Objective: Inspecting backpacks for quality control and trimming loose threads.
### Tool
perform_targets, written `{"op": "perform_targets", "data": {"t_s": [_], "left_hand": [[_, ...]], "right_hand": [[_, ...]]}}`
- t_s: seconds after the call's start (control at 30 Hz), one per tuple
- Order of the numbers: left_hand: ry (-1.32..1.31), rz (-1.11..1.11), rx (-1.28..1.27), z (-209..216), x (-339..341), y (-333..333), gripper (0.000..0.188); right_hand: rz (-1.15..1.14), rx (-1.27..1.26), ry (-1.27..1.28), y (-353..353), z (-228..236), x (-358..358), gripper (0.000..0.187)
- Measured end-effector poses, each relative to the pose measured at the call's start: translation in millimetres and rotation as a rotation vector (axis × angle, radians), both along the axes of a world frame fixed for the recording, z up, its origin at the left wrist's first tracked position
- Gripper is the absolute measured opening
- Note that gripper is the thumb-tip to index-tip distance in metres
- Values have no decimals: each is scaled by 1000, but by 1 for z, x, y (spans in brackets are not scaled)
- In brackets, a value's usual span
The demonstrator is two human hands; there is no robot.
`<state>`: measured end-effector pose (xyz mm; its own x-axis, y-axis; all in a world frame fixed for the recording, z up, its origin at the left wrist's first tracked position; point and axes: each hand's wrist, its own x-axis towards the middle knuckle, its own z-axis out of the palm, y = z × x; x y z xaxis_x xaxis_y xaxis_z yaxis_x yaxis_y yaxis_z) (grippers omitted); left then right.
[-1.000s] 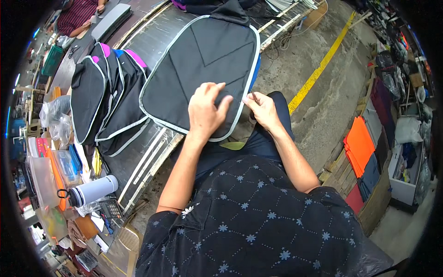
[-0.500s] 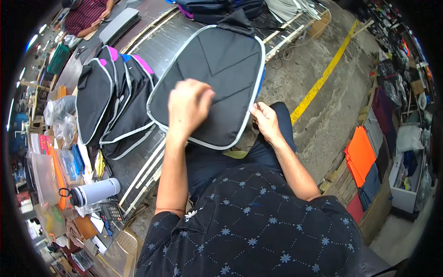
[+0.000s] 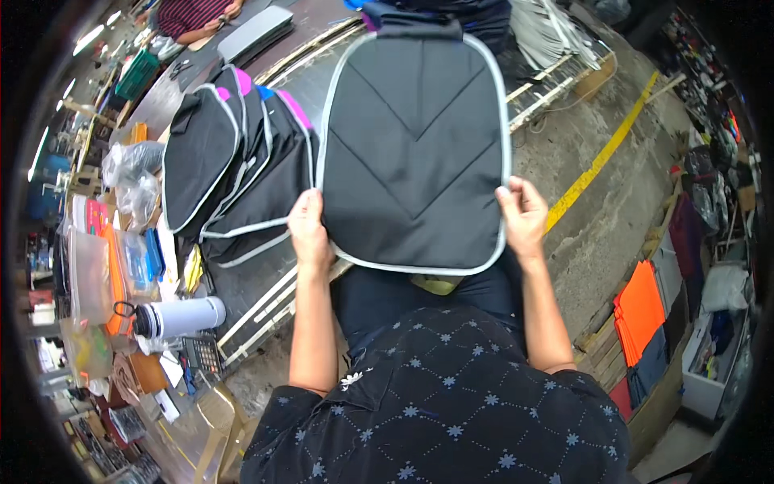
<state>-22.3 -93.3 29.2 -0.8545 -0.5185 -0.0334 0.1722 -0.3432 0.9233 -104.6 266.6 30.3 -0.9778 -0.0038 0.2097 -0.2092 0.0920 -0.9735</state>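
A black padded fabric panel (image 3: 415, 153) with grey edge binding and stitched V lines faces up in front of me. My left hand (image 3: 309, 230) pinches its left edge near the lower corner. On the opposite edge my right hand (image 3: 523, 213) grips the binding, thumb on top. The panel's top end carries a folded black strip (image 3: 419, 26). Left of it, a stack of similar black panels (image 3: 242, 165) with grey binding and pink and blue patches lies on the dark table (image 3: 266, 278).
A white bottle (image 3: 184, 317) and a calculator (image 3: 201, 355) stand at the table's near left. Dark fabric pieces (image 3: 476, 20) and pale strips (image 3: 544, 36) lie at the far end. Another person (image 3: 190, 18) sits at the far left. Orange fabric (image 3: 639, 310) hangs at right.
My left hand has come off the middle of the panel and taken its left edge. The panel is now turned straighter, and my right hand still holds its right edge.
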Motion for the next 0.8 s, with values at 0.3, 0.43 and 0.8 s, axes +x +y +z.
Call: {"op": "perform_targets", "data": {"t_s": [0.3,0.43,0.8], "left_hand": [[-203,-262,-37,-29,32,17,26],[-431,-343,-127,-1,13,0,49],[-56,-151,-307,-2,-53,19,41]], "right_hand": [[-71,334,125,-14,89,-62,24],[194,442,-83,-22,76,6,48],[240,294,-118,-42,30,32,32]]}}
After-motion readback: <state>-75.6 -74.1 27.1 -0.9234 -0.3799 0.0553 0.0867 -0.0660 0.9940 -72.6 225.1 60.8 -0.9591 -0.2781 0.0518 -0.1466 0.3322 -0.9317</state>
